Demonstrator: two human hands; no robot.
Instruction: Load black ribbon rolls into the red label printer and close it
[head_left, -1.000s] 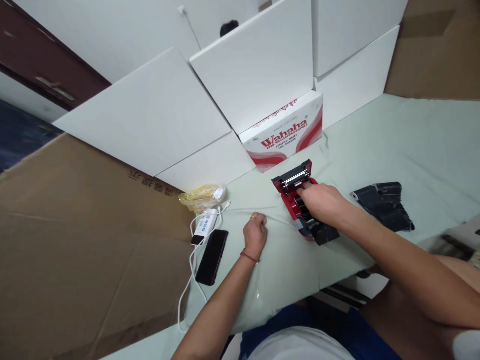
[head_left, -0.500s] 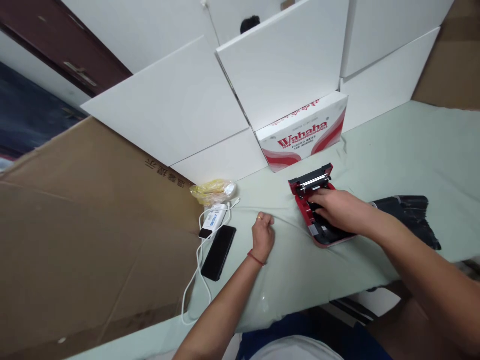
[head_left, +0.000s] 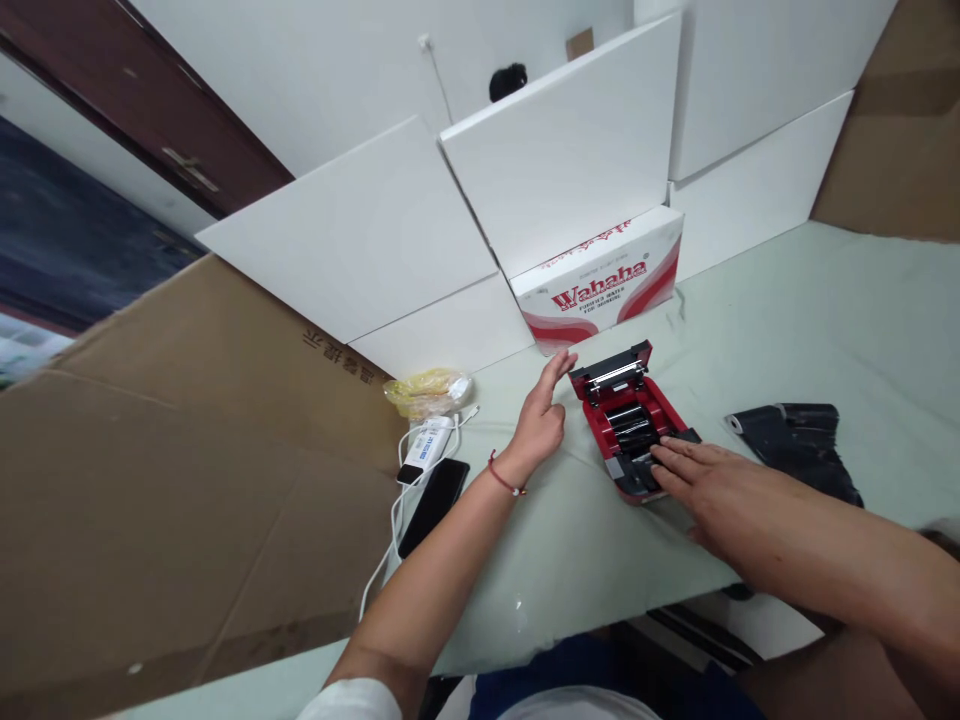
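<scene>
A red and black label printer sits on the table with its dark lid raised at the far end. Inside it a glossy black ribbon roll lies in the bay. My right hand rests on the printer's near right part, fingers stretched out over the black film, holding nothing. Beside the raised lid's left edge is my left hand, fingers extended and fingertips close to the lid; whether they touch it I cannot tell. To the right lies a partly unrolled black film roll.
A Wahaha water carton stands behind the printer against white panels. On the left are a black phone, a white power bank with a cable, and a yellow plastic bag. A cardboard wall borders the left side.
My right hand has drawn back from inside the printer to its near right part, uncovering the black roll. My left hand has moved forward to the lid and its fingers have straightened.
</scene>
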